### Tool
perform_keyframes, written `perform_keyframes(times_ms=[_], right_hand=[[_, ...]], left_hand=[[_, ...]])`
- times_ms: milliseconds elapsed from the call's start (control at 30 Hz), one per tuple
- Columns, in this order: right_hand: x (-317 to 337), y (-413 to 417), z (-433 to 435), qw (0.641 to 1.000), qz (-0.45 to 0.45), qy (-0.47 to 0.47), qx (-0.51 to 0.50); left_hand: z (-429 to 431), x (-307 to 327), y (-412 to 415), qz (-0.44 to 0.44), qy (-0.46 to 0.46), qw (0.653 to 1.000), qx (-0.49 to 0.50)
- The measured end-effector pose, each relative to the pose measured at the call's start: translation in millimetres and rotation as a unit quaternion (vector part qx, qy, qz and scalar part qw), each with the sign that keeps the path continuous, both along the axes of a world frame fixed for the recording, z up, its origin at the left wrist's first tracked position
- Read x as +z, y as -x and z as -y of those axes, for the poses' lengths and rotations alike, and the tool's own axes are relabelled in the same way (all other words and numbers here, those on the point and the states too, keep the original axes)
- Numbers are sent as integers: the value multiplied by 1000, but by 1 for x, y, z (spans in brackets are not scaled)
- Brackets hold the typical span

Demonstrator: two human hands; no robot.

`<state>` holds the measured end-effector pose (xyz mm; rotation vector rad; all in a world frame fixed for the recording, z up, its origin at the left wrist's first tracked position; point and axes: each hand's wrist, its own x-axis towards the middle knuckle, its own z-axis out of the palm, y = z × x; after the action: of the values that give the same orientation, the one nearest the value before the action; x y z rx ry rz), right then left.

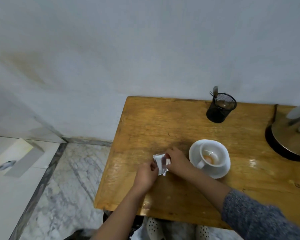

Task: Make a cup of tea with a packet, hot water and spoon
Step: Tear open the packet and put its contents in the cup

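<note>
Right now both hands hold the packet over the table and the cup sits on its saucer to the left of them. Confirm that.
Wrong side. The head view shows the cup on its saucer to the right of both hands, which hold the packet over the table.

One head-worn wide-angle view looks steeply down and forward over the bench (163,122), close above it, toward the wall (145,40).

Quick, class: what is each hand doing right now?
Left hand: closed on the packet, lower-left edge.
Right hand: closed on the packet's right edge.
</note>
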<state>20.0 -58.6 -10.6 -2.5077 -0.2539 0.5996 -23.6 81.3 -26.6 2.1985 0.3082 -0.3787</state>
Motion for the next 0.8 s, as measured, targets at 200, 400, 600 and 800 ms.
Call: perform_keyframes(times_ms=[200,400,600,800], right_hand=[[-9,9,-1,1000,3,15,18],[-11,19,-2,998,36,21,42],[10,29,16,995,52,-47,65],[80,25,88,968,127,-202,-75]], left_hand=[[3,-5,6,11,-23,1000,7],[3,-1,12,28,-48,998,12],[7,-2,13,-6,-105,994,-19],[35,19,9,26,-162,986,33]])
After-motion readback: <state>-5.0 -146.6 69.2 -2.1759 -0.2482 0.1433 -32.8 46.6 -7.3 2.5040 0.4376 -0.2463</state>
